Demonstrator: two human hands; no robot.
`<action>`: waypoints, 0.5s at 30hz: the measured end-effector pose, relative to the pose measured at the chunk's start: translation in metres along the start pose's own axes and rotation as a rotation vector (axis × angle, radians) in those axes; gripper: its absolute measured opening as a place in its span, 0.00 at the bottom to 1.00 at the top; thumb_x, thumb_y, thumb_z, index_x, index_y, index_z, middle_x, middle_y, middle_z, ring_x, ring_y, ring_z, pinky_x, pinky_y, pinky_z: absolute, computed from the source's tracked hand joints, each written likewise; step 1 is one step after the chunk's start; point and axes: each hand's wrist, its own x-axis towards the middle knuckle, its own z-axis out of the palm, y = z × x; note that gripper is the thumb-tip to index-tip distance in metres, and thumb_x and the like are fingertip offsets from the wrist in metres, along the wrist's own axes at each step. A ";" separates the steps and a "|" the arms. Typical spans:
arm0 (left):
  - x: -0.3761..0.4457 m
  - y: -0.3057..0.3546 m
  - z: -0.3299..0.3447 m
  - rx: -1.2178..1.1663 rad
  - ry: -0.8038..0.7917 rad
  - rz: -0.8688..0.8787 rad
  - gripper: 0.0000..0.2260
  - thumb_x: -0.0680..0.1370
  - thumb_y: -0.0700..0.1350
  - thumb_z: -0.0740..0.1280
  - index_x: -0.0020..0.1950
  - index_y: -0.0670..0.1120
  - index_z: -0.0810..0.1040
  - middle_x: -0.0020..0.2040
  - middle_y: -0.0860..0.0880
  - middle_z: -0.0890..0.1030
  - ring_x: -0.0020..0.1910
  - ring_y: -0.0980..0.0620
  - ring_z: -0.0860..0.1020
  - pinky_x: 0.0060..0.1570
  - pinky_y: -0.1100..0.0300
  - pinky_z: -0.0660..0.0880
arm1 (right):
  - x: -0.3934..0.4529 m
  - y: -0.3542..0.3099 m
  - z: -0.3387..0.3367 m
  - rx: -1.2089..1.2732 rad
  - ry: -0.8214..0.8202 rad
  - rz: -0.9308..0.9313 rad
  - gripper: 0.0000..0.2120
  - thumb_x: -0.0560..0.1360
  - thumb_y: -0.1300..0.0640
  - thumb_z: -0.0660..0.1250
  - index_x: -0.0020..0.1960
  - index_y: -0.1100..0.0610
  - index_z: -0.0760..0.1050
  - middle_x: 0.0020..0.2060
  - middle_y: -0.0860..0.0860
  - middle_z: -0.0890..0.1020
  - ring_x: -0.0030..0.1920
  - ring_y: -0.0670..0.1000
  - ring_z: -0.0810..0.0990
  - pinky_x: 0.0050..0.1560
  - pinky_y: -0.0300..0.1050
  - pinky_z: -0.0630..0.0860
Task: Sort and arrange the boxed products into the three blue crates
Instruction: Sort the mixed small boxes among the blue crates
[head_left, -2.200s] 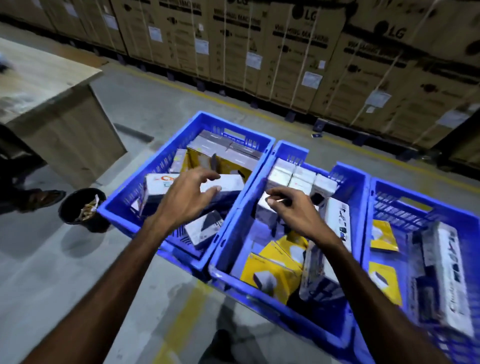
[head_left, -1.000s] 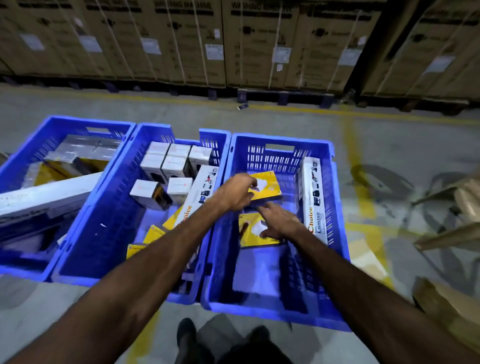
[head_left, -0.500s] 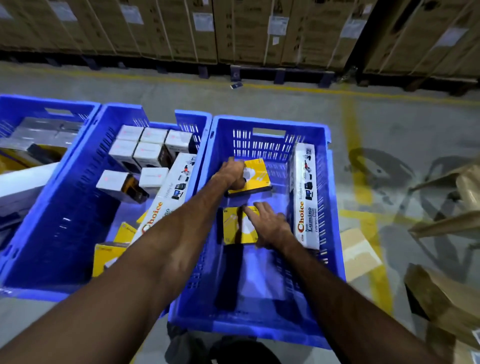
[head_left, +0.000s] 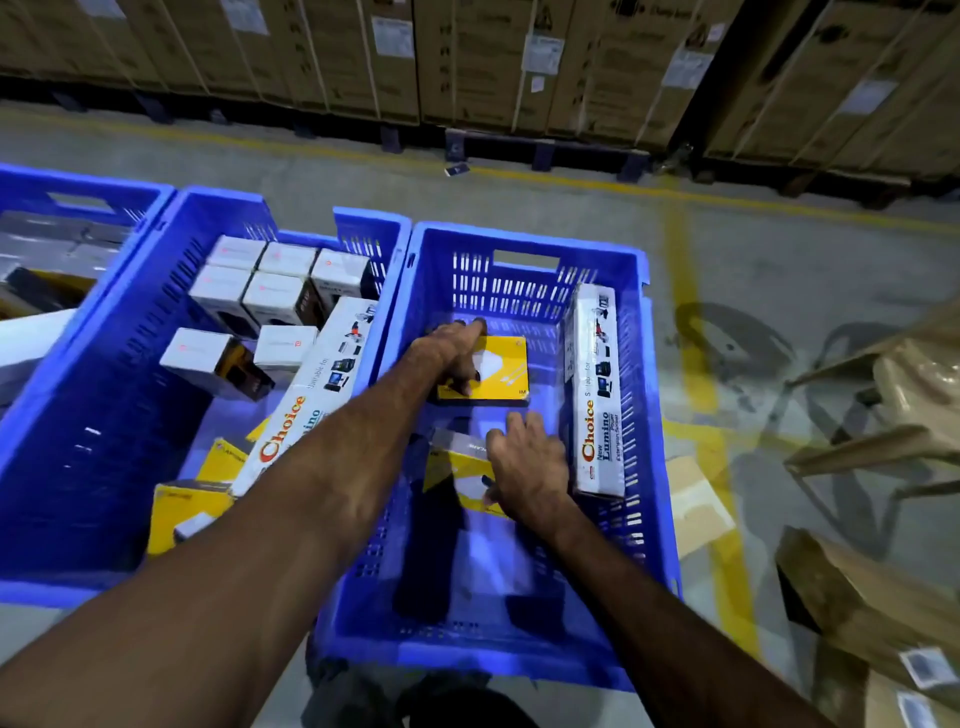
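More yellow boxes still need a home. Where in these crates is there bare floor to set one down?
In the right crate, the near floor between the right hand and the front wall is bare. In the middle crate, there is a bare strip along its left wall, beside the white boxes. Crowded: the middle crate's far corner and the spot by the long box.

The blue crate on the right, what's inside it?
Inside the right blue plastic crate: two flat yellow boxes and a long white Choice box standing against its right wall. Each hand covers part of a yellow box.
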 end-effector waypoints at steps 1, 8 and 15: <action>-0.001 0.000 0.000 0.035 -0.008 0.006 0.44 0.63 0.44 0.86 0.72 0.45 0.66 0.72 0.37 0.72 0.69 0.35 0.74 0.59 0.45 0.78 | -0.006 -0.001 -0.001 0.015 0.001 -0.001 0.26 0.74 0.44 0.76 0.66 0.54 0.74 0.64 0.55 0.72 0.68 0.59 0.69 0.57 0.53 0.73; -0.014 0.002 0.012 0.235 -0.011 0.022 0.41 0.64 0.62 0.82 0.69 0.45 0.71 0.70 0.37 0.72 0.71 0.36 0.69 0.69 0.42 0.70 | -0.039 0.006 -0.017 0.202 0.115 0.096 0.21 0.78 0.42 0.68 0.63 0.56 0.74 0.61 0.55 0.74 0.62 0.60 0.77 0.53 0.55 0.77; -0.058 0.001 0.008 -0.171 0.231 0.181 0.16 0.68 0.51 0.79 0.45 0.49 0.74 0.47 0.42 0.82 0.50 0.40 0.83 0.41 0.56 0.72 | -0.071 0.022 -0.027 0.936 0.215 0.475 0.22 0.72 0.39 0.74 0.35 0.57 0.74 0.33 0.51 0.78 0.38 0.58 0.78 0.34 0.47 0.67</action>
